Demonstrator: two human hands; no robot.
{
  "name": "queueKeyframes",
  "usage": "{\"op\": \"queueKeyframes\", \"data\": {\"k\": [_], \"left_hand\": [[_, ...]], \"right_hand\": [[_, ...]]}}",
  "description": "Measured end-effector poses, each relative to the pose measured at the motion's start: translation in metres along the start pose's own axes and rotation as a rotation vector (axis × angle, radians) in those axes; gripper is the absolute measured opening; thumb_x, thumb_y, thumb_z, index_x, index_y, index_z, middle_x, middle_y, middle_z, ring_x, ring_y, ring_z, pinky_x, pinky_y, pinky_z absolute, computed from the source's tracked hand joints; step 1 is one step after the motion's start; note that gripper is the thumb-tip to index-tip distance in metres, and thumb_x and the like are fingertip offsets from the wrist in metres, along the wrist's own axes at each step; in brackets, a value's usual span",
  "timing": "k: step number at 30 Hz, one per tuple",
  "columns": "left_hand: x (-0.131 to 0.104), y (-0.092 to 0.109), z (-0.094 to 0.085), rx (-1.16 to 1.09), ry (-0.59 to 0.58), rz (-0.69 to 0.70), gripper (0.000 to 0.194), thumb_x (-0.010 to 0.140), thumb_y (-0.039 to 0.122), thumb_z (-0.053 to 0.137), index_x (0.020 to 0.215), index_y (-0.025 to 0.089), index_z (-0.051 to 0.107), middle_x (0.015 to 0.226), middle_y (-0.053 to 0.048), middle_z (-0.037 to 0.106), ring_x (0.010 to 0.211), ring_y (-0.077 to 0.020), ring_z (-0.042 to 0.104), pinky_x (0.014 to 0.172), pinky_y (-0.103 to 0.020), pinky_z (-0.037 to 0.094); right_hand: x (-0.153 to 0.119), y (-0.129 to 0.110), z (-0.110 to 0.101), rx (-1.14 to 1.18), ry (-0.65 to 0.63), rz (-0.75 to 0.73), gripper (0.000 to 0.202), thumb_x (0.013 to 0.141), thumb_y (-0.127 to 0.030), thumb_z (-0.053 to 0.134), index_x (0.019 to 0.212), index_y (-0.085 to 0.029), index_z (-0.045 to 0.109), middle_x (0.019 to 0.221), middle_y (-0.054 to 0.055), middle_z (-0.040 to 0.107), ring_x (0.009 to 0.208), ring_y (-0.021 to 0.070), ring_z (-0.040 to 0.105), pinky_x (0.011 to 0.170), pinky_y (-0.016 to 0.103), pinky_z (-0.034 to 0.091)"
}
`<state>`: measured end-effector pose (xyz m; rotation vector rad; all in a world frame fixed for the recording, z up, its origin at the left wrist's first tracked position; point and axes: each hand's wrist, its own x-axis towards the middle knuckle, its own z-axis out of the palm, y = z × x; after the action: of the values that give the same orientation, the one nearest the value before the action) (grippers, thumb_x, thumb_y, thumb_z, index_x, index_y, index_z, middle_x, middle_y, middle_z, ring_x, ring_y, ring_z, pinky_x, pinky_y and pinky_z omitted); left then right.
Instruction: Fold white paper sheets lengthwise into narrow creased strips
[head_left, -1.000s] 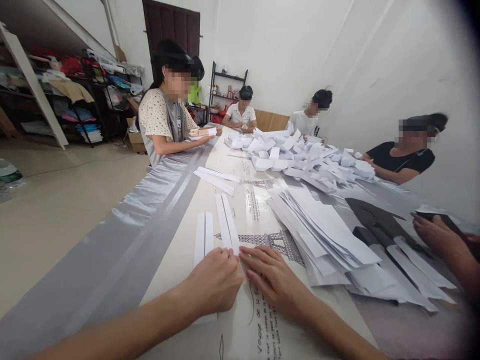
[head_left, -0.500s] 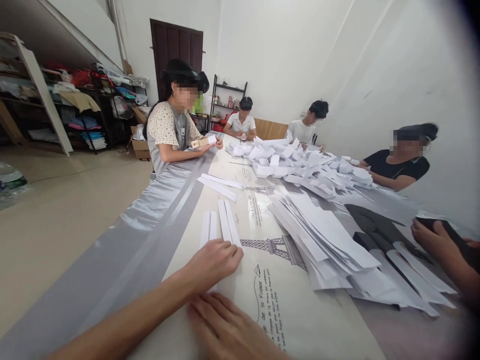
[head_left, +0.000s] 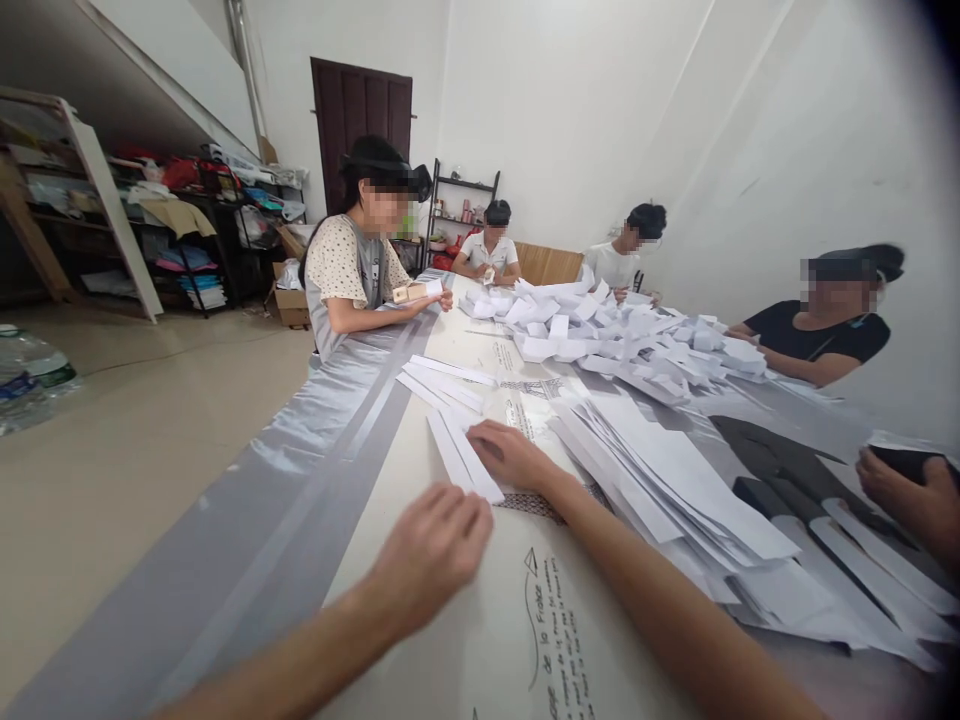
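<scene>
A white folded paper strip [head_left: 465, 458] lies slanted on the printed tablecloth [head_left: 420, 630]. My left hand [head_left: 437, 540] is at its near end, fingers curled together; whether they grip the paper is hard to make out. Along the strip's right side is my right hand [head_left: 510, 455], its fingers bent against the edge and partly hidden. More folded strips [head_left: 446, 382] lie just beyond. To the right, a fanned stack of long white sheets [head_left: 660, 470] rests on the table.
A large heap of folded white papers [head_left: 622, 330] covers the table's far part. Several people sit around it. At the right, another person's hands [head_left: 911, 500] hold a dark object above grey material and paper strips.
My right hand has moved forward from the near edge to the strip's right side. The left strip of the near pair now lies with the farther strips. The view has shifted slightly.
</scene>
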<state>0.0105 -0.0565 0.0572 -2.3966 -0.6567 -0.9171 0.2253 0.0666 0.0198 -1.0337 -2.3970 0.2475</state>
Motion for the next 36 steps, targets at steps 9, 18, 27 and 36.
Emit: {"op": "queueKeyframes", "data": {"k": [9,18,27,36], "left_hand": [[-0.004,0.032,0.023,-0.09,-0.254,0.193,0.009,0.087,0.004,0.057,0.082,0.01,0.062,0.072,-0.005,0.059,0.067,-0.0185,0.053,0.064,-0.031,0.043],[-0.002,-0.009,0.021,-0.045,-0.101,0.098,0.019,0.09,-0.002,0.051,0.081,0.011,0.062,0.071,-0.003,0.057,0.067,-0.0173,0.051,0.065,-0.031,0.041],[-0.011,-0.032,0.029,0.072,-0.187,0.058,0.022,0.092,-0.004,0.047,0.087,0.014,0.057,0.078,-0.004,0.06,0.073,-0.0195,0.055,0.071,-0.032,0.043],[-0.016,-0.041,0.032,-0.08,-0.177,0.144,0.018,0.096,0.001,0.049,0.092,0.015,0.06,0.077,-0.003,0.06,0.075,-0.0191,0.054,0.073,-0.033,0.042]], "right_hand": [[0.031,0.055,0.015,-0.03,0.138,0.218,0.028,0.098,-0.018,0.044,0.117,-0.019,0.065,0.13,0.012,0.066,0.14,0.0293,0.046,0.107,0.046,0.043],[0.023,0.017,0.007,0.062,0.27,0.056,0.035,0.096,-0.015,0.038,0.121,-0.018,0.063,0.126,0.014,0.066,0.114,0.0228,0.063,0.097,0.044,0.054],[-0.044,-0.057,-0.002,-0.07,0.106,-0.322,0.02,0.097,-0.019,0.056,0.117,-0.018,0.062,0.111,0.01,0.068,0.097,0.0204,0.065,0.081,0.035,0.058],[-0.044,-0.049,-0.01,-0.432,0.092,-0.482,0.022,0.103,-0.013,0.046,0.091,-0.016,0.064,0.088,0.004,0.068,0.078,0.0153,0.063,0.067,0.028,0.053]]}}
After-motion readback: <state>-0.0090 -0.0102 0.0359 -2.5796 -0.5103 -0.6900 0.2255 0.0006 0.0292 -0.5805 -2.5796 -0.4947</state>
